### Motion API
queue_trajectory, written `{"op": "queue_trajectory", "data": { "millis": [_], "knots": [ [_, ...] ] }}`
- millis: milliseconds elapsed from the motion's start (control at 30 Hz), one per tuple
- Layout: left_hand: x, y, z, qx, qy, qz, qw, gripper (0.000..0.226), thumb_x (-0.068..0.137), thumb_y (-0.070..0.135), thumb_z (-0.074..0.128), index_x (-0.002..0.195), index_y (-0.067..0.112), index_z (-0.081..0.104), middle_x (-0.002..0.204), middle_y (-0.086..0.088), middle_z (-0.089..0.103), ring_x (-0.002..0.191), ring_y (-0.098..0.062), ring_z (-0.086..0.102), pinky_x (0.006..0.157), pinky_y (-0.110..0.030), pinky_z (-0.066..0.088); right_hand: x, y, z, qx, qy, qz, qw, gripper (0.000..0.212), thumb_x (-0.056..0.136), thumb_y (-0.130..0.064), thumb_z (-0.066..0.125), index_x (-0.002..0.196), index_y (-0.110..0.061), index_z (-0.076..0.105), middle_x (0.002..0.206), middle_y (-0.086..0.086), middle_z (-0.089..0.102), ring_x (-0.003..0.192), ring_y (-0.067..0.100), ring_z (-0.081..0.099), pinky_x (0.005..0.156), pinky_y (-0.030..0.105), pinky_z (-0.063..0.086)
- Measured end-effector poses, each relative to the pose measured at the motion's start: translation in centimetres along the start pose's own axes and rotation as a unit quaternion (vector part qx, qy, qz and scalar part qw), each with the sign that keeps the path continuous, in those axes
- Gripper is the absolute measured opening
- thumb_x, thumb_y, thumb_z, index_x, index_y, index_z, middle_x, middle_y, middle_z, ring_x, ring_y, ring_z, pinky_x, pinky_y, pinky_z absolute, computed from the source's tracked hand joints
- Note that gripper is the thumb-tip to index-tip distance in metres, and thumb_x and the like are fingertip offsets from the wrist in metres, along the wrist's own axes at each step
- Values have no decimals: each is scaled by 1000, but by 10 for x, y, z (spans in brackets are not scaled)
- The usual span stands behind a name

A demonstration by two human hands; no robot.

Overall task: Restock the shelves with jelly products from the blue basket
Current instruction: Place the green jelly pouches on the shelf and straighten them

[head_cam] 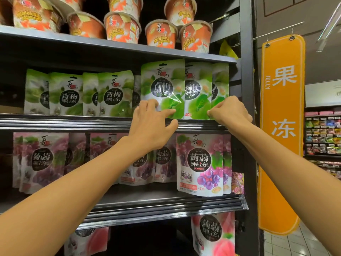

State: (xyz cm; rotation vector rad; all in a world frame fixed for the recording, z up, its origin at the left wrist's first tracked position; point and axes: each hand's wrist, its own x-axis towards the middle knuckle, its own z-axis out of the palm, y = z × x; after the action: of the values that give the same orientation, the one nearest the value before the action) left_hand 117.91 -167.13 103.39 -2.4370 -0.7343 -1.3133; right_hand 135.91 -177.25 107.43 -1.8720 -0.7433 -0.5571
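right now both arms are up at the middle shelf, far right end. the left hand (153,124) is spread wide with its fingers mostly straight. its index fingertip presses the lower part of the front green pouch (162,85) and its thumb sits down against the shelf rail (73,122); it grips nothing.

over to the right hand (230,111): balled up, fingers curled in, back of the hand toward us. its tips sit right at the bottom edge, where the second green pouch (198,93) and the third green pouch (220,84) stand. whether it truly pinches a pouch i cannot tell.

those three jelly pouches stand upright at the shelf's front lip, each overlapping the next, the last one just beside the dark upright post (246,89). further left, a row of matching green pouches (72,95) sits deeper in on the same shelf.

one shelf down it's purple pouches (200,163), the front one upright near the post. up top, orange cups (121,28) are piled in two layers. at the bottom, a pink pouch (214,235) shows under the lowest rail.

right of the post hangs an orange sign (282,126) reading "jelly". more stocked shelves (323,135) sit well apart, beyond it.
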Motion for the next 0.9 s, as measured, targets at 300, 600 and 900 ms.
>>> {"op": "queue_trajectory", "data": {
  "millis": [300, 600, 900],
  "knots": [
    [2, -1, 0, 2, -12, -8, 1000, 49, 96, 54, 35, 143, 40, 43, 144, -6, 34, 135, -27, 20, 114, -42, 16, -2, 4, 3, 7, -14, -11, 1000, 15, 87, -22, 62, 89, -11, 72, 92, 2, 70, 85, 24, 64, 74, 34, 45],
    [3, 2, -2, -37, 5, -18, 999, 49, 95, 53, 36, 140, 38, 48, 143, -1, 41, 135, -22, 22, 112, -42, 17, -12, 0, 6, 22, -27, -34, 999, 23, 87, -27, 58, 66, -17, 54, 62, 0, 49, 66, 24, 55, 77, 37, 48],
    [0, 6, -2, -66, 14, -2, 998, 45, 96, 48, 40, 137, 34, 52, 145, 6, 45, 136, -21, 25, 113, -42, 18, -17, 5, 3, 37, -29, -50, 998, 24, 84, -21, 54, 61, -18, 51, 55, -2, 45, 61, 23, 51, 75, 37, 50]
  ]
}}
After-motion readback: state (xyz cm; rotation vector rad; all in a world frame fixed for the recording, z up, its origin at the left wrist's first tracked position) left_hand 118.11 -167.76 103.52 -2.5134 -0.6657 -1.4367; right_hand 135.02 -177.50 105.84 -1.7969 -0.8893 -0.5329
